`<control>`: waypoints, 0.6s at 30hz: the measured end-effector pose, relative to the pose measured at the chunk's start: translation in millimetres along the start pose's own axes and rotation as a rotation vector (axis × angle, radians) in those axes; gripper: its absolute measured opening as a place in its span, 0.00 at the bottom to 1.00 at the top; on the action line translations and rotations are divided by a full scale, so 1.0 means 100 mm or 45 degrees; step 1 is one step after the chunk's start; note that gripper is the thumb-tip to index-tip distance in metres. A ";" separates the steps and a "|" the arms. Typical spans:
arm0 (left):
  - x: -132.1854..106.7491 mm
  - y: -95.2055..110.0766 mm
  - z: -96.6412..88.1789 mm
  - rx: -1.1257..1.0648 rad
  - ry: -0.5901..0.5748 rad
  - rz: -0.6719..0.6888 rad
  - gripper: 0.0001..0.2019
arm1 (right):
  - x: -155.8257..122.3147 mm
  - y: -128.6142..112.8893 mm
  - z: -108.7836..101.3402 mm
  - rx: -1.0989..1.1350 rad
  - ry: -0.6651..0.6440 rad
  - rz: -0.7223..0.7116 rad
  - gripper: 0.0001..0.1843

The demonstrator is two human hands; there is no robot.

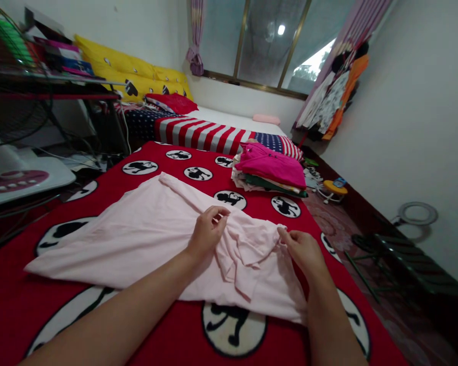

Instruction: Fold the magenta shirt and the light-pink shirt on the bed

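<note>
A pale pink cloth (137, 244), thin and soft, lies spread out on a red blanket (110, 190) with big round monkey pictures on it. It may be a shirt (it is too bunched up to be sure). It sits near the middle of the blanket, and a loose heap of folds (244, 254) rises from it, between the two hands.

The left hand (208, 234) has a narrow grip: its fingers curl down and hold a fold at the top of the heap. The right hand (301, 249) has a narrow grip too, with its thumb and fingers pinching the edge of the cloth. The two hands are near each other.

Thin cloth like this seems best held with just the fingertips and moved with soft, even pulls, so that it does not bunch up more.

Just past the cloth, on the same blanket, sits a stack of folded clothes (269, 173) with a bright pink one on top. Farther on lie a striped red and white cover (202, 134) and yellow pillows (133, 71). Hanging clothes (332, 96) are beside the window (267, 46), and a fan (11, 117) stands at the left.
</note>
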State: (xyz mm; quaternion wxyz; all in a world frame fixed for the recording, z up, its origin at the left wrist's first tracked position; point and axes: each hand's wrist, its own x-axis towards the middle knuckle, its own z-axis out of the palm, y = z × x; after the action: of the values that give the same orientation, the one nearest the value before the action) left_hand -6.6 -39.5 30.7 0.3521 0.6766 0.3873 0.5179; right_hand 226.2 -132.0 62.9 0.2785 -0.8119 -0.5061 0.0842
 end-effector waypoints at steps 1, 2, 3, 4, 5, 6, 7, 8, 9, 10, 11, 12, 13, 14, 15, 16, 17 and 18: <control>0.00 0.06 -0.02 0.027 -0.052 0.057 0.07 | 0.00 0.02 0.02 -0.003 -0.070 0.006 0.27; 0.00 0.12 -0.05 0.057 -0.128 0.114 0.06 | 0.00 0.03 0.05 0.033 -0.120 0.000 0.26; 0.01 0.18 -0.07 0.091 -0.228 0.168 0.05 | -0.01 0.02 0.08 0.098 -0.143 -0.011 0.25; 0.01 0.24 -0.10 0.125 -0.354 0.216 0.05 | -0.01 0.00 0.12 0.185 -0.144 -0.022 0.23; 0.01 0.29 -0.13 0.160 -0.497 0.256 0.05 | -0.01 -0.02 0.15 0.296 -0.123 -0.020 0.21; 0.01 0.34 -0.15 0.195 -0.640 0.285 0.05 | -0.01 -0.04 0.17 0.444 -0.082 0.009 0.18; 0.01 0.37 -0.17 0.231 -0.766 0.303 0.06 | 0.01 -0.05 0.19 0.612 -0.029 0.061 0.16; 0.01 0.40 -0.19 0.269 -0.862 0.309 0.06 | 0.03 -0.06 0.21 0.779 0.028 0.122 0.14; 0.01 0.42 -0.21 0.310 -0.927 0.306 0.05 | 0.05 -0.06 0.23 0.928 0.078 0.179 0.13; 0.01 0.44 -0.22 0.355 -0.976 0.297 0.06 | 0.08 -0.05 0.25 1.045 0.115 0.225 0.13; 0.00 0.45 -0.24 0.403 -1.024 0.288 0.07 | 0.11 -0.05 0.27 1.122 0.142 0.257 0.14; 0.00 0.46 -0.26 0.449 -1.082 0.283 0.10 | 0.14 -0.04 0.30 1.161 0.157 0.275 0.16; 0.00 0.48 -0.28 0.491 -1.154 0.284 0.12 | 0.16 -0.04 0.32 1.179 0.164 0.288 0.17; 0.00 0.49 -0.30 0.523 -1.233 0.292 0.14 | 0.17 -0.04 0.34 1.202 0.173 0.303 0.18; 0.01 0.51 -0.32 0.547 -1.308 0.305 0.16 | 0.18 -0.04 0.35 1.225 0.177 0.315 0.19; 0.01 0.53 -0.34 0.568 -1.368 0.321 0.17 | 0.18 -0.05 0.36 1.237 0.180 0.315 0.21; 0.01 0.55 -0.36 0.590 -1.408 0.337 0.18 | 0.17 -0.05 0.36 1.227 0.180 0.305 0.22; 0.01 0.57 -0.38 0.615 -1.432 0.352 0.18 | 0.16 -0.05 0.36 1.192 0.172 0.280 0.24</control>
State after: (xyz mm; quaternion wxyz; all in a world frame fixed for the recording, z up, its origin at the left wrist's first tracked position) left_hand -33.9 -61.9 89.5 0.2688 0.9499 0.1578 0.0213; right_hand 215.2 -103.4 38.3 0.6357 -0.6516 -0.3059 0.2789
